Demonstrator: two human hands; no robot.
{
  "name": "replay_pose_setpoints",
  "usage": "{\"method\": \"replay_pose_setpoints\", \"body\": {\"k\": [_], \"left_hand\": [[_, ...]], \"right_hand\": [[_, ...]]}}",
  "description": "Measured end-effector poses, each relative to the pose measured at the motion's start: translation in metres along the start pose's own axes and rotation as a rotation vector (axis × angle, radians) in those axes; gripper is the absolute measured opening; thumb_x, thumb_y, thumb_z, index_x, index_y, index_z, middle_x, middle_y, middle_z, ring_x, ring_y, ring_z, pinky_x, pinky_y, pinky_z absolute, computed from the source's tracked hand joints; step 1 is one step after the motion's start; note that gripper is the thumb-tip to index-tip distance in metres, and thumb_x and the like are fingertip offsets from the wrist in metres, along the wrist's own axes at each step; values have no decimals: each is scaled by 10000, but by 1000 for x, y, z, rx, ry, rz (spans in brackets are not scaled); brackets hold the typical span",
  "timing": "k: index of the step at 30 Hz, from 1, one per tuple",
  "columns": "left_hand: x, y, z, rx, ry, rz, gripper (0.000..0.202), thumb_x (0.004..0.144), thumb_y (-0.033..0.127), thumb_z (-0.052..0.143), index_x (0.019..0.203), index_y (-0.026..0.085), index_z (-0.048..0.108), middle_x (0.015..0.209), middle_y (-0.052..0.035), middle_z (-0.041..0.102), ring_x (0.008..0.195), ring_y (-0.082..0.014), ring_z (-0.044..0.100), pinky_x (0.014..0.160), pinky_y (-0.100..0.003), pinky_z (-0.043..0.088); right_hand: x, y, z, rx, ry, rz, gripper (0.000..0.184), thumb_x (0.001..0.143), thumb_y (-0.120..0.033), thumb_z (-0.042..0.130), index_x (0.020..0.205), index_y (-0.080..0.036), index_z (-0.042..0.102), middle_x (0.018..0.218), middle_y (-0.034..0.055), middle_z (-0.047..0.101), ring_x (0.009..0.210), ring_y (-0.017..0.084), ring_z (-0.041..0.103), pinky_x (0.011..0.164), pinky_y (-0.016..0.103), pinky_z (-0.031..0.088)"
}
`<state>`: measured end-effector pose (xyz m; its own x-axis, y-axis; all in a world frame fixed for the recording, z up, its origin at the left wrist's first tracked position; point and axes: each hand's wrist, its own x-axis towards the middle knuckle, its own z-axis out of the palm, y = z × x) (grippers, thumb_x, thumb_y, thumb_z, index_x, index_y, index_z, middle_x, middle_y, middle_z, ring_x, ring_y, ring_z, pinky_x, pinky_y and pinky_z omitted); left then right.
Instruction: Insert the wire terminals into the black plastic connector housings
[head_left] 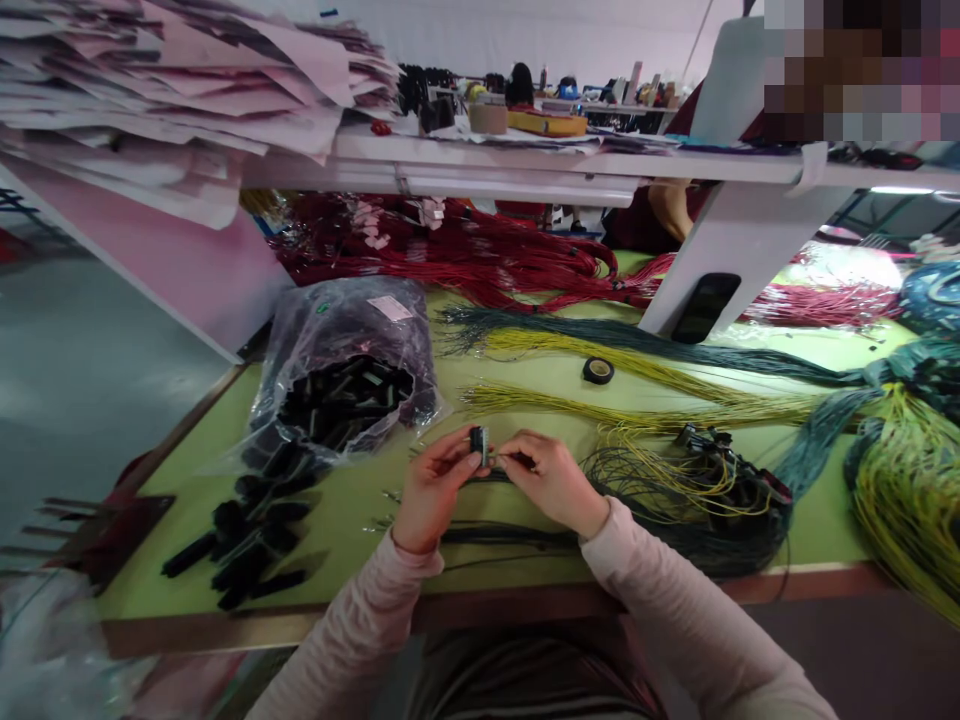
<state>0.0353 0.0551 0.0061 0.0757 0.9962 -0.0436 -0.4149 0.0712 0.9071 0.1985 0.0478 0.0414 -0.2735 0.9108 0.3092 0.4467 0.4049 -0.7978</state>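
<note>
Left of the hands, a clear plastic bag of black connectors sits on the green-topped desk, with loose black connector housings lying just below it. Beyond the hands lie a roll of black tape, yellow wires and dark green wires. Farther off, red wire bundles run beneath a white shelf piled with pink papers. A tangle of wired connectors lies just right of the right hand. That hand is closed in a pinch on a thin wire at a small black connector, which the left hand grips between thumb and fingers
</note>
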Motion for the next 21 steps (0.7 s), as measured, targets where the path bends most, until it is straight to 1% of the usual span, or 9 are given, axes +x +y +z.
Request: {"method": "replay_pose_setpoints", "body": {"k": [4,8,13,16,21], "left_hand": [[-1,0,2,0,20,5,351,647,201,750,991,193,680,859,-38,716,732,-166,659,645,-295,564],[-2,-2,0,-10,1,15,345,653,185,747,991,213,686,865,-22,714,734,-144,650,644,-267,563],[-2,-4,-3,26,-3,20,358,664,192,736,1017,207,679,907,-38,711,773,-167,650,656,-291,565],[-2,-5,-4,46,1,24,349,672,195,731,1016,219,680,935,-35,709,818,-174,646,665,-283,562],[-4,-6,-3,74,11,44,339,659,212,743,993,228,688,892,-22,715,783,-174,648,672,-294,559]], "right_hand": [[0,0,2,31,-6,-24,136,807,-153,514,744,-160,634,710,21,578,590,95,493,555,199,385],[1,2,7,54,11,-20,128,786,-137,507,738,-158,623,694,13,563,578,91,474,540,195,374],[1,5,8,126,-4,13,107,799,-171,519,742,-158,609,673,-1,555,584,91,479,540,191,372],[1,5,9,104,-7,-21,100,797,-158,518,741,-157,602,681,3,546,602,95,482,557,195,376],[2,6,15,51,-1,-67,130,802,-134,487,721,-168,583,691,12,528,593,100,471,558,203,380]]}}
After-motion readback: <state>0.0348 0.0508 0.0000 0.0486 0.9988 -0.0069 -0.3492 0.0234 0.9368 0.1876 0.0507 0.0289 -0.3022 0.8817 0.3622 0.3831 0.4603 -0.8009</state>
